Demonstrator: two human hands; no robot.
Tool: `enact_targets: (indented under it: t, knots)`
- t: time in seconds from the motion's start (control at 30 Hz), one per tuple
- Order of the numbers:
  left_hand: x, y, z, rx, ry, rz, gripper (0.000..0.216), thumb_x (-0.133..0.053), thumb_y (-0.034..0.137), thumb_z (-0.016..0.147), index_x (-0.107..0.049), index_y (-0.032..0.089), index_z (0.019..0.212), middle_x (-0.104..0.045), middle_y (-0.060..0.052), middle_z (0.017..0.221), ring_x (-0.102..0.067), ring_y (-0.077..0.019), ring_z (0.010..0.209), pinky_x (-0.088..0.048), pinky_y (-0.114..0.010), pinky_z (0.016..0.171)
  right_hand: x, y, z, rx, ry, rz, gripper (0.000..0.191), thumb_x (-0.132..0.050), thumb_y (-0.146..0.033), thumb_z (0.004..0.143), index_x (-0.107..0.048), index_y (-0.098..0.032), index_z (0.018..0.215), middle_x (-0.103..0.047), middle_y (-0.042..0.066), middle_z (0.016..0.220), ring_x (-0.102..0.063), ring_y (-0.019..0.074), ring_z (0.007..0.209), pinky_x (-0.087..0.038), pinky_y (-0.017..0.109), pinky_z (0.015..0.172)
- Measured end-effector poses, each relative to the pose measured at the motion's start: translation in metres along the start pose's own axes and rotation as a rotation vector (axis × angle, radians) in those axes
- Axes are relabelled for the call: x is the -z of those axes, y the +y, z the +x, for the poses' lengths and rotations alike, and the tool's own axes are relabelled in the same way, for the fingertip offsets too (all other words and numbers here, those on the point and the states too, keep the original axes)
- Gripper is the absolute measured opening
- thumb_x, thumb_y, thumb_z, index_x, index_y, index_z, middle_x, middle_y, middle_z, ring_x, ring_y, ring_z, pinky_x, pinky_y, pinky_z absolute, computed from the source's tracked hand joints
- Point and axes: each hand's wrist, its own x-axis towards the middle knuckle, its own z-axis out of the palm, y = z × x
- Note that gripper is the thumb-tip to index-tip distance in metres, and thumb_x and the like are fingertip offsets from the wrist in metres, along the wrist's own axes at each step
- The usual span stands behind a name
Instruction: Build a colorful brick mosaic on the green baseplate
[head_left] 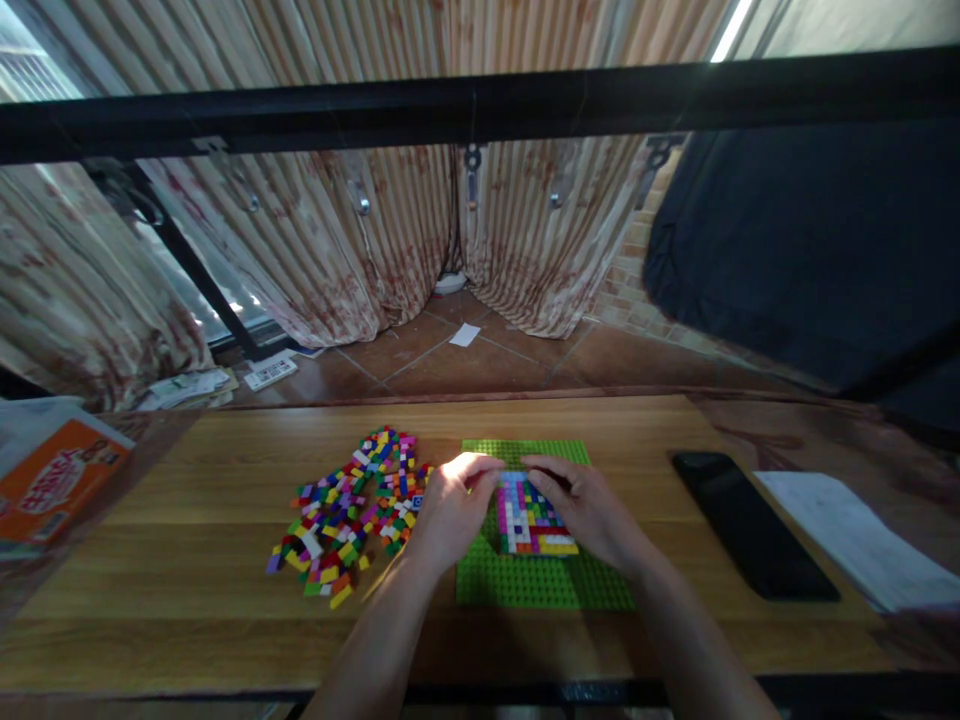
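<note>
A green studded baseplate point(525, 585) lies on the wooden table, and on its middle stands a block of many-coloured toy bricks point(529, 520). My left hand point(459, 505) is at the left edge of this block, thumb and fingertips brought together near its far left corner. From the other side, my right hand point(581, 500) reaches over the block's far right part, its thumb and index finger close together at the far edge. Whatever either hand pinches is too small or too covered to make out. Left of my left hand spreads a pile of loose bricks point(349, 545).
The wooden table point(210, 620) carries a black phone-like slab point(754, 525) on the right, beside white paper point(855, 535). An orange-and-white package point(60, 480) stands at the far left. A dark metal bar point(420, 115) crosses in front of striped curtains point(375, 250).
</note>
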Motion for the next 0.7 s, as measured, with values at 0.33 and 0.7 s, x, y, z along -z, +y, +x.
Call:
enact_targets:
  t: [0.33, 0.7]
  knots:
    - [0.017, -0.015, 0.01, 0.13, 0.263, -0.005, 0.02, -0.058, 0.016, 0.078, -0.071, 0.018, 0.092, -0.074, -0.005, 0.09, -0.068, -0.0171, 0.085, -0.054, -0.03, 0.08, 0.004, 0.0, -0.002, -0.019, 0.115, -0.128, 0.039, -0.042, -0.045, 0.092, -0.069, -0.021, 0.106, -0.072, 0.007, 0.108, -0.066, 0.0235, 0.098, -0.049, 0.037, 0.089]
    - [0.076, -0.012, 0.004, 0.329, 0.398, 0.577, 0.024, -0.049, 0.027, 0.088, -0.072, 0.019, 0.092, -0.074, -0.007, 0.081, -0.066, -0.0184, 0.075, -0.046, -0.027, 0.071, 0.006, 0.009, -0.003, 0.017, 0.092, -0.279, 0.035, -0.046, -0.044, 0.089, -0.07, -0.022, 0.102, -0.072, 0.007, 0.104, -0.068, 0.0227, 0.093, -0.051, 0.034, 0.084]
